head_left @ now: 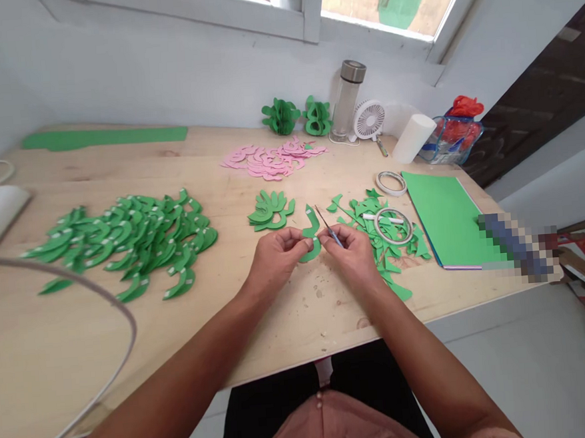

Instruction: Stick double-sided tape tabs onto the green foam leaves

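My left hand [281, 252] is closed, pinching a curved green paper cutout [311, 226] between thumb and fingers. The cutout has a small white patch near its tip and another near the fingers. Closed around a small pair of scissors [329, 226] is my right hand [349, 247], its thumb and fingertip close to the cutout's right edge. The blades point up and away from me, beside the paper. Just beyond my left hand lies a small stack of green petal-shaped cutouts [270, 209]. Green paper scraps [367, 210] are scattered by my right hand.
At left is a large heap of green cutouts [143, 233] with white patches. Pink cutouts [268, 160] lie farther back. Tape rolls [391, 183], green sheets [445, 218], a glass bottle [347, 102] and a small fan [368, 119] stand or lie right. A cable [121, 304] arcs at left.
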`<act>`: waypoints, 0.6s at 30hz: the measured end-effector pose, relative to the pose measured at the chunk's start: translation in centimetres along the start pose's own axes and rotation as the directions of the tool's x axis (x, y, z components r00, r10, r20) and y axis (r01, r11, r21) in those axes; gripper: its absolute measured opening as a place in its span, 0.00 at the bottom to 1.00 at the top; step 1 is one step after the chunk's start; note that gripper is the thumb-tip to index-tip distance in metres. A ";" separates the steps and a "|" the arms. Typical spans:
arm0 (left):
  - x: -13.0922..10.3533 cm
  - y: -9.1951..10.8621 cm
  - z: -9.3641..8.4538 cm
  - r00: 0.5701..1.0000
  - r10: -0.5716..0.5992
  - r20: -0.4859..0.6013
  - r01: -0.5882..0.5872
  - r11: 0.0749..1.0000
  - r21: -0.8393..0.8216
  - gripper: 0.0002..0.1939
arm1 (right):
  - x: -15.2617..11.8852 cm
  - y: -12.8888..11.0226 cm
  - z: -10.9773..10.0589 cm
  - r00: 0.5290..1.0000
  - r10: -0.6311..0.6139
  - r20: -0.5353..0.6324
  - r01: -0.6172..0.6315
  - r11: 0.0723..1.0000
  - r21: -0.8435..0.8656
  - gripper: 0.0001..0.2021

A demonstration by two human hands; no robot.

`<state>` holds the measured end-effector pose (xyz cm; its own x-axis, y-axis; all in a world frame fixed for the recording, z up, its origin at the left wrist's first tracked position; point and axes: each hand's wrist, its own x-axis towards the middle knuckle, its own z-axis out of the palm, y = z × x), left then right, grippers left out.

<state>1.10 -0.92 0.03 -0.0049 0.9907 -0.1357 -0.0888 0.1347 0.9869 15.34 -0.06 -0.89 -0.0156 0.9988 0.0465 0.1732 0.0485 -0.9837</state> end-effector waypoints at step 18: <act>0.3 -0.6 -0.2 1.000 0.009 0.015 -0.009 1.000 0.017 0.09 | -0.2 -0.1 0.1 0.999 -0.047 0.013 0.048 0.995 -0.092 0.06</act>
<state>1.00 -0.72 -0.61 0.0094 0.9921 -0.1255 -0.0714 0.1258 0.9895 15.23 -0.30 -0.79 -0.0367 0.9953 0.0901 0.2626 0.0966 -0.9601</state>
